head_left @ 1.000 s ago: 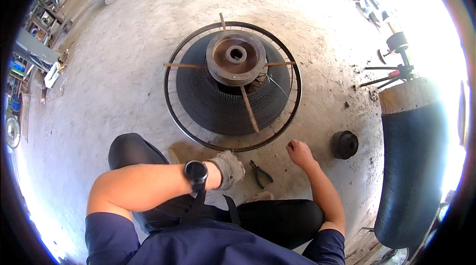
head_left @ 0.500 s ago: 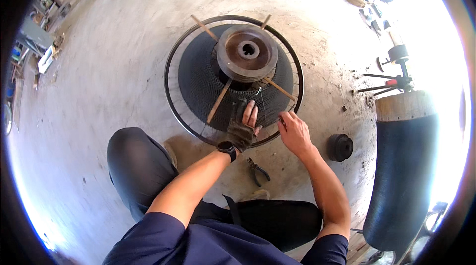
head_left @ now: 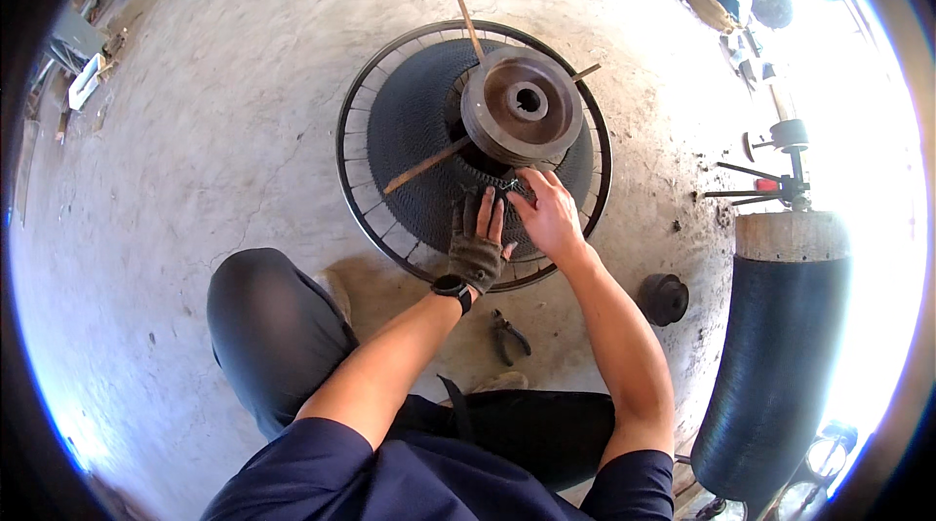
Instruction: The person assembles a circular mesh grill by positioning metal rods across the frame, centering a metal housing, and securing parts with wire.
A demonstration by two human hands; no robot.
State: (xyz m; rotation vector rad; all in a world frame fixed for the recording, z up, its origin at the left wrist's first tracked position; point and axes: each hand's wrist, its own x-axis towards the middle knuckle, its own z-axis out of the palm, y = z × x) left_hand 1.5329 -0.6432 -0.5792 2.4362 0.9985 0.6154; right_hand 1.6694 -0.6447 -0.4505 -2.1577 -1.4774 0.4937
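A dark mesh cone [head_left: 409, 121] lies inside a spoked wheel rim [head_left: 343, 160] on the floor. A heavy round metal pulley [head_left: 522, 136] sits on top of it. My left hand [head_left: 476, 246], in a fingerless glove, rests flat on the mesh with its fingers stretched out. Beside it, my right hand [head_left: 548, 217] bends over the mesh's inner edge below the pulley. Its thumb and fingertips are closed at a small pale, greenish bit [head_left: 512, 185], perhaps a wire end; what they hold is too small to make out. Wooden strips [head_left: 426, 166] stick out from beneath the pulley.
Pliers [head_left: 509, 338] with dark handles lie on the floor near my knees. A small black pulley [head_left: 665, 299] stands to the right. Farther right is a tall dark roll [head_left: 770, 355] with a pale end, beside a metal stand with rods [head_left: 780, 185].
My right hand has moved up and left from the rim to the mesh's inner edge. The pulley, strips and wheel appear turned and shifted to the right. My left hand stays on the mesh.
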